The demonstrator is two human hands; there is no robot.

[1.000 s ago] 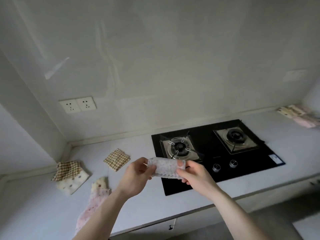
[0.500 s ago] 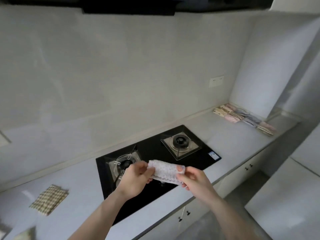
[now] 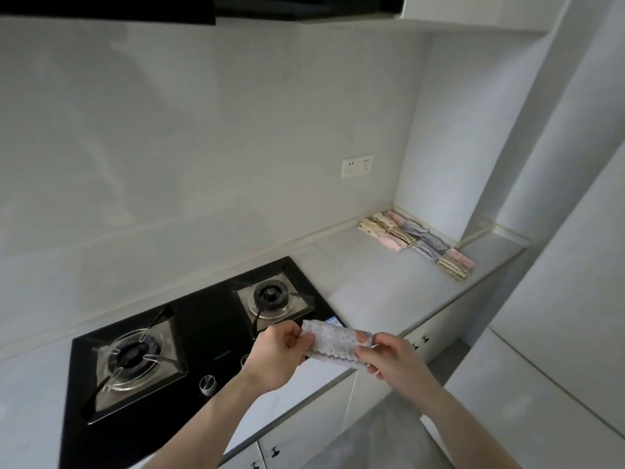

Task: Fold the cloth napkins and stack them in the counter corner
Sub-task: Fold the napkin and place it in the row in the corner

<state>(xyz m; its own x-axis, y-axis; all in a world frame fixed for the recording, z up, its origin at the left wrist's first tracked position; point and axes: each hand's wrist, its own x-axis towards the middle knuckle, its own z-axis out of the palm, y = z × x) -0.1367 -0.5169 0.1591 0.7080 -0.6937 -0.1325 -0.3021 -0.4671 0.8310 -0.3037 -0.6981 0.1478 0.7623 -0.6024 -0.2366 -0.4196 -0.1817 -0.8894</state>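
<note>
A small folded white napkin [image 3: 333, 343] with a pale pattern hangs in the air over the counter's front edge, just right of the hob. My left hand [image 3: 279, 355] pinches its left end and my right hand [image 3: 389, 358] pinches its right end. Far off in the right counter corner lie several folded napkins [image 3: 417, 242] in rows, pink, beige, checked and grey, against the wall.
A black two-burner gas hob [image 3: 189, 336] with two knobs sits in the grey counter [image 3: 365, 282] to my left. A range hood [image 3: 203, 6] hangs overhead. A double wall socket [image 3: 357, 165] is above the counter. White cabinet fronts and a tall white unit stand at right.
The view has swung right: the left corner with its loose napkins has left the frame and the right corner pile has come closer. Both hands still hold the same folded napkin.
</note>
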